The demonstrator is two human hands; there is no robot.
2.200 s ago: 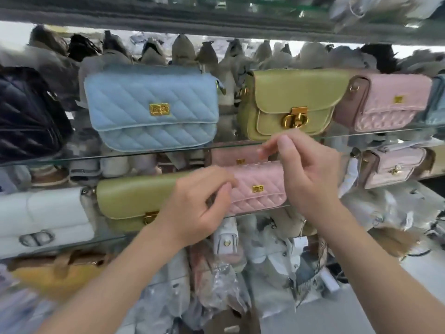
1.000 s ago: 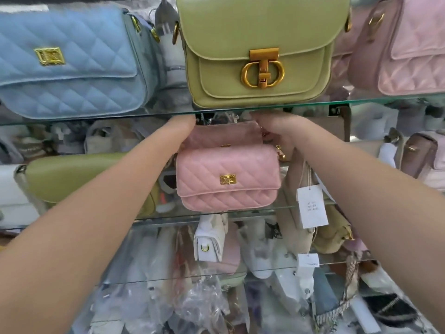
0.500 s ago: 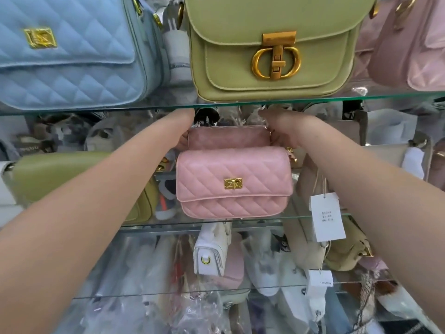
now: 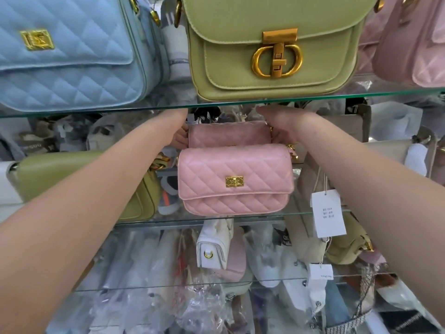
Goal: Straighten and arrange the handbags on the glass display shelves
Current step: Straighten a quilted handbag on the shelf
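Observation:
Two pink quilted handbags stand one behind the other on the middle glass shelf [image 4: 301,214]. The front pink bag [image 4: 234,180] faces me with a gold clasp. The rear pink bag [image 4: 228,137] is a little darker and shows only its top. My left hand [image 4: 179,135] grips the rear bag's left end and my right hand [image 4: 280,128] grips its right end, both reaching under the upper glass shelf [image 4: 96,112]. Their fingers are partly hidden behind the bags. An olive green bag [image 4: 79,169] sits to the left, behind my left forearm.
On the upper shelf stand a blue quilted bag [image 4: 67,56], an olive green bag [image 4: 274,44] with a large gold clasp, and a pink bag [image 4: 414,44]. Beige bags with white price tags [image 4: 328,213] crowd the right. A white bag [image 4: 213,247] and plastic-wrapped stock fill the lower shelves.
The view has moved closer to the shelves. Both hands went from the front of the pink bag to deep on the shelf, at the two ends of the rear pink bag.

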